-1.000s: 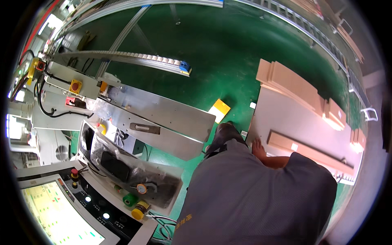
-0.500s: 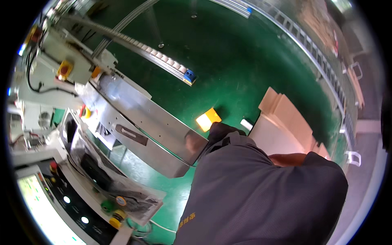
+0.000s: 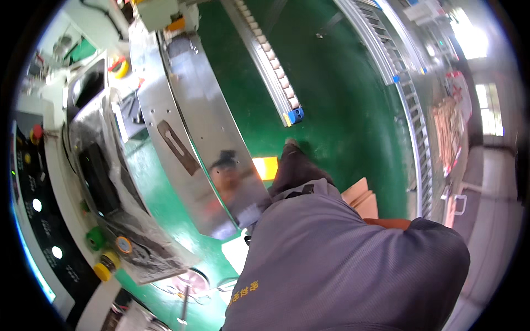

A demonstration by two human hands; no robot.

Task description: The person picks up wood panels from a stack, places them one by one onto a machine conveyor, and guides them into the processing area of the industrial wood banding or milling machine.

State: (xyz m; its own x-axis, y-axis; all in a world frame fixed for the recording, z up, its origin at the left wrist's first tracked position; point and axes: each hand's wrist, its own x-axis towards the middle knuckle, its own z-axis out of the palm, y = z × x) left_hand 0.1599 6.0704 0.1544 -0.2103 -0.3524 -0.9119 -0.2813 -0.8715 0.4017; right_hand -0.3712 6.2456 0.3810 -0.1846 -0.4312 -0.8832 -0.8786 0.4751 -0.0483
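Note:
Neither of my hands shows. Of my right arm, a strip of bare forearm (image 3: pixel 386 223) appears beside the grey short sleeve (image 3: pixel 436 243); its hand is hidden below my body. My left arm is out of the picture. Beyond my forearm, folded brown cardboard (image 3: pixel 361 199) shows in part, and I cannot tell whether my right hand touches it. My dark trouser leg (image 3: pixel 298 165) reaches forward over the green floor. Left of it lies a yellow-and-white block-like thing (image 3: pixel 266 167). Close to my left side is a shiny metal chute (image 3: pixel 212 118) with a slot.
A roller rail (image 3: pixel 270 58) with a blue end cap juts in ahead. Another roller conveyor (image 3: pixel 417 138) runs along the right. At left stand a control panel (image 3: pixel 38 182) and a plastic-covered tray (image 3: pixel 132 231) with tape rolls. A metal disc-like base (image 3: pixel 190 282) is on the floor.
My view has turned and shifted to the right and forward. The chute and rail now stand more upright in the picture, and less of the cardboard shows. Neither hand has come into sight.

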